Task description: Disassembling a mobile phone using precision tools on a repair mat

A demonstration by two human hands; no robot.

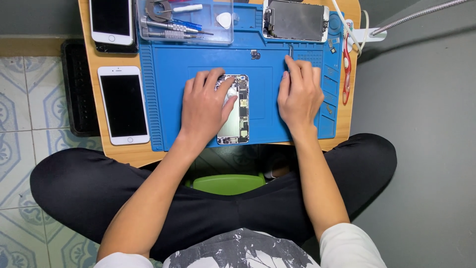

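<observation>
Nearest the camera: the person's grey patterned shirt and black trousers, legs crossed under a small wooden table (354, 10)
Left hand: the left hand (204, 106) lies flat on the opened phone (237, 111), fingers spread a little over its top left part, holding it down
Right hand: the right hand (299, 94) rests on the blue mat (171, 99), fingers curled close around a thin dark tool (291, 51) that pokes out past the fingertips; the grip itself is hard to see, so it may only be pinched lightly
Where the phone is: in the middle of the blue mat, between the two hands, touching the left hand and just beside the right
Which way it lies: its long side runs away from the person, top end far, bottom end near the table edge
Nearer hand: the left, which is already on it; the tool tip sits up and to the right of the phone
Around: a screen part (296, 21) at the far edge, a clear tool tray (184, 21), two white phones (123, 105) on the left, red tweezers (345, 74) on the right
</observation>
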